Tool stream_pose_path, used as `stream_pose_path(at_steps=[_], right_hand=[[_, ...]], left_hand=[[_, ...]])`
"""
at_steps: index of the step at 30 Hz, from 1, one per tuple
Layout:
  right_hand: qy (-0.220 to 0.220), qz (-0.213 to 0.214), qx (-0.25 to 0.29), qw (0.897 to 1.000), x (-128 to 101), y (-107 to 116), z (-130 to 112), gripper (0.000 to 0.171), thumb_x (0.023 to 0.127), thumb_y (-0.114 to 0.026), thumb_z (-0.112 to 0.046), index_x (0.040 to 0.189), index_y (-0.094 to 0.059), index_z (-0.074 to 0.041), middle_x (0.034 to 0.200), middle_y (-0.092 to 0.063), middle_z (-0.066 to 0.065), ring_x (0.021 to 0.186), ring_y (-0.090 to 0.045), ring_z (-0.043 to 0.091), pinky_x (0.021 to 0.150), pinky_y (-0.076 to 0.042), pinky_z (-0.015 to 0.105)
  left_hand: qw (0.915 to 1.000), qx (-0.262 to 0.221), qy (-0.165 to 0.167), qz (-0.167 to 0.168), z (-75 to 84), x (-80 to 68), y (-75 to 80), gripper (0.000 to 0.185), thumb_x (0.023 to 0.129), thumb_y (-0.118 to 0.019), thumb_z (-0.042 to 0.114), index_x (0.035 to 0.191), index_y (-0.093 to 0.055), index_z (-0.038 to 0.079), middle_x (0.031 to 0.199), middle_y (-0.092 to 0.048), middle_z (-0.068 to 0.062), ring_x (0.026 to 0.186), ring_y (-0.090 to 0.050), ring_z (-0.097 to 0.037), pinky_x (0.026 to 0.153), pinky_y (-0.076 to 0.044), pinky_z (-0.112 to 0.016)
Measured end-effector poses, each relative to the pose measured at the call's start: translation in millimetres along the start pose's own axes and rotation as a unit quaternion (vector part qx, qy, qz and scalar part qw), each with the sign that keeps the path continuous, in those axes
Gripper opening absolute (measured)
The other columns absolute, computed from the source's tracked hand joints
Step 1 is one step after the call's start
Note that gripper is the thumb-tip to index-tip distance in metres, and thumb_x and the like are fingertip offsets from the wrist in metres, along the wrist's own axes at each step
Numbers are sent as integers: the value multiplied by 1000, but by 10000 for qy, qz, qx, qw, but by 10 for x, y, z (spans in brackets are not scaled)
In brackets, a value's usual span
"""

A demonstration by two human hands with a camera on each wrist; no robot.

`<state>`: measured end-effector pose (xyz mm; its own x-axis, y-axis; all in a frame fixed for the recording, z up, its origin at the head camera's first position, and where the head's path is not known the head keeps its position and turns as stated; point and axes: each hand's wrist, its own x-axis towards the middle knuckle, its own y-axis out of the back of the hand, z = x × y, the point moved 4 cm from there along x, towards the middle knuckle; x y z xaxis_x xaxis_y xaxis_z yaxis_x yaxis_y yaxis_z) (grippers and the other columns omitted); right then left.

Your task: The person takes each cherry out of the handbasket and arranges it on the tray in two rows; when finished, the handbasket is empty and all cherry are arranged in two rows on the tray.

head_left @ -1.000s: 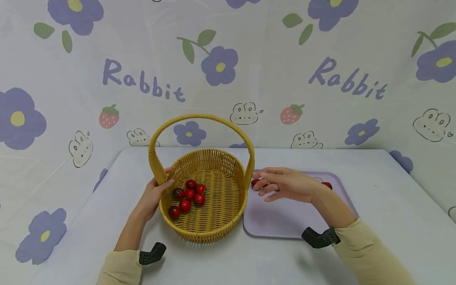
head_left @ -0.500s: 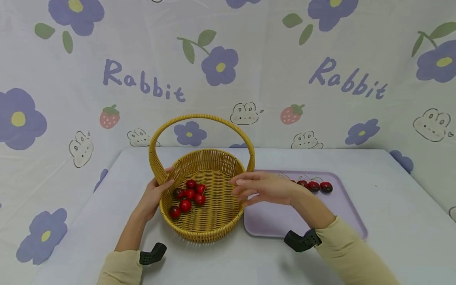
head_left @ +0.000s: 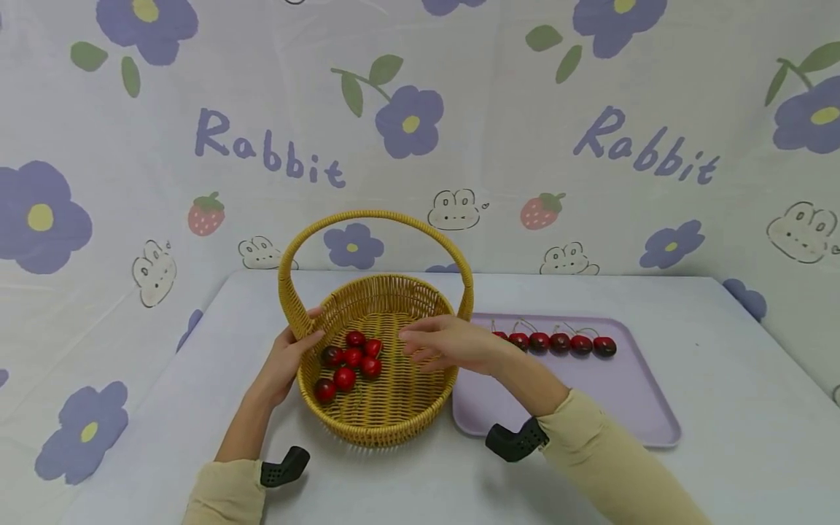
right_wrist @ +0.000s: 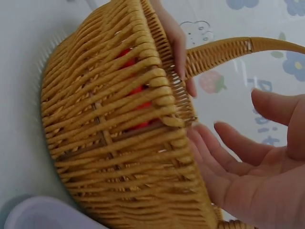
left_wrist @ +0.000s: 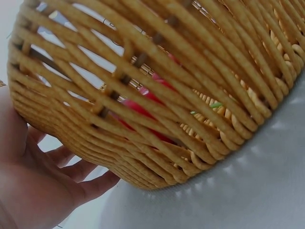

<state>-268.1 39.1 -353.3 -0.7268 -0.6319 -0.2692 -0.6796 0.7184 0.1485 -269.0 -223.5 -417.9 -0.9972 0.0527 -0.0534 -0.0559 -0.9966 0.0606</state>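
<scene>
A yellow wicker basket (head_left: 377, 435) with a tall arched handle stands on the table, with several red cherries (head_left: 353, 357) gathered in its left half. My left hand (head_left: 281, 366) grips the basket's left side at the foot of the handle, its thumb over the rim. Over the right part of the basket hovers my right hand (head_left: 453, 344). In the right wrist view its thumb and fingers (right_wrist: 243, 143) are spread apart, with nothing seen between them. To the right, a row of dark red cherries (head_left: 560, 343) with stems lies along the back of a lilac tray (head_left: 571, 408).
The tray sits close against the basket's right side. The white table (head_left: 735, 408) ends at a cloth backdrop (head_left: 499, 131) printed with flowers and rabbits. Each wrist wears a black camera mount (head_left: 517, 440).
My right hand has moved left from over the tray to above the basket, uncovering the row of cherries. The left hand keeps its grip on the basket.
</scene>
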Motion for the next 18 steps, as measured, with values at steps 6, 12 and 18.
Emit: stream_pose_path(at_steps=[6, 12, 18], right_hand=[[-191, 345, -317, 9987, 162, -54, 26, 42, 98, -54, -25, 130, -53, 2, 119, -58, 22, 109, -57, 34, 86, -49, 41], [-535, 578, -561, 9953, 336, -90, 75, 42, 97, -57, -29, 126, -58, 2, 111, -63, 19, 96, -64, 30, 76, -54, 39], [-907, 673, -524, 9922, 477, -137, 150, 41, 96, -58, -29, 124, -60, 2, 105, -64, 19, 89, -66, 30, 73, -54, 39]], left_hand=[[10000, 35, -49, 6, 2, 5, -3, 48, 101, -46, 15, 147, -32, 9, 146, -34, -17, 133, -30, -32, 109, -19, -52], [9999, 60, -120, 7, -6, 10, 8, 48, 101, -46, 15, 147, -33, 10, 146, -34, -18, 133, -31, -31, 109, -18, -53], [9999, 9, -103, -6, -26, 12, 18, 49, 101, -47, 15, 147, -32, 10, 146, -34, -18, 133, -31, -31, 109, -19, -52]])
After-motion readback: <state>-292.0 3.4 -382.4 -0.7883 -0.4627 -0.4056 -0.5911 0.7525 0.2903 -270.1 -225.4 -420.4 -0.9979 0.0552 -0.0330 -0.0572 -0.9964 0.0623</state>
